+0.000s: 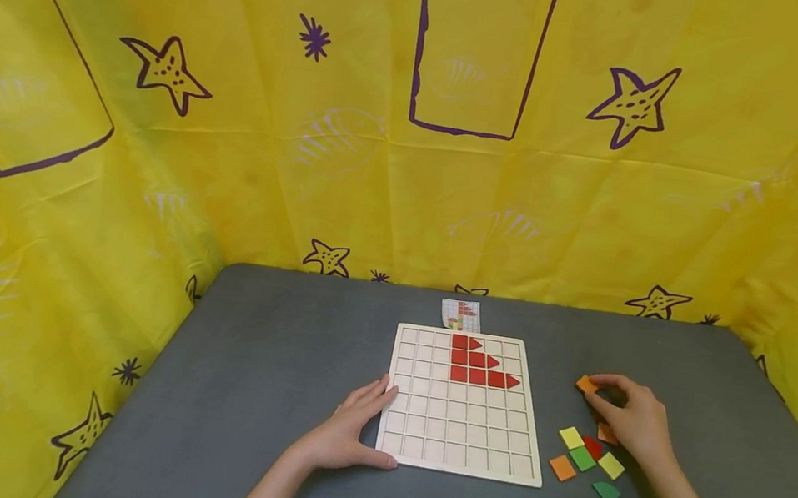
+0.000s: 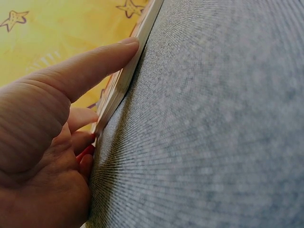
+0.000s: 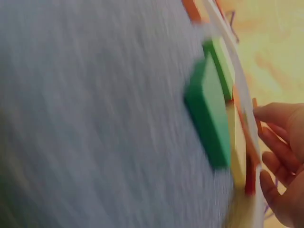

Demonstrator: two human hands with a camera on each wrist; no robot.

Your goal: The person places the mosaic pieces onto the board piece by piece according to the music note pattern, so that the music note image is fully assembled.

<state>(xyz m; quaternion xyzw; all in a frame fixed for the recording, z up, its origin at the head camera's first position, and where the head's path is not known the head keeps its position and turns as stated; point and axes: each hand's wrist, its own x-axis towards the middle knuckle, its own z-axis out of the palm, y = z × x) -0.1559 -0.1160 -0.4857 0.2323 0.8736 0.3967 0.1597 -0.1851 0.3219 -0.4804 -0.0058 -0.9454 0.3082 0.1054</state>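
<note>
A pale square grid board [image 1: 458,456] lies on the table, with three rows of red tiles [image 1: 478,360] in its upper part, each ending in a pointed piece. My left hand [image 1: 348,434] rests at the board's near left corner. Its straight thumb [image 2: 102,64] lies against the near edge, while the fingers touch the left side. To the right of the board, my right hand [image 1: 637,419] pinches an orange tile [image 1: 586,384] between thumb and index finger. The right wrist view also shows this orange tile [image 3: 257,115] at the fingertips.
Loose tiles lie near my right hand: an orange square [image 1: 563,468], a light green square [image 1: 582,458], a dark green piece [image 1: 606,492], yellow squares [image 1: 611,465] and a red piece [image 1: 593,447]. A small pattern card [image 1: 461,314] sits behind the board. Yellow cloth [image 1: 346,192] hangs around the table.
</note>
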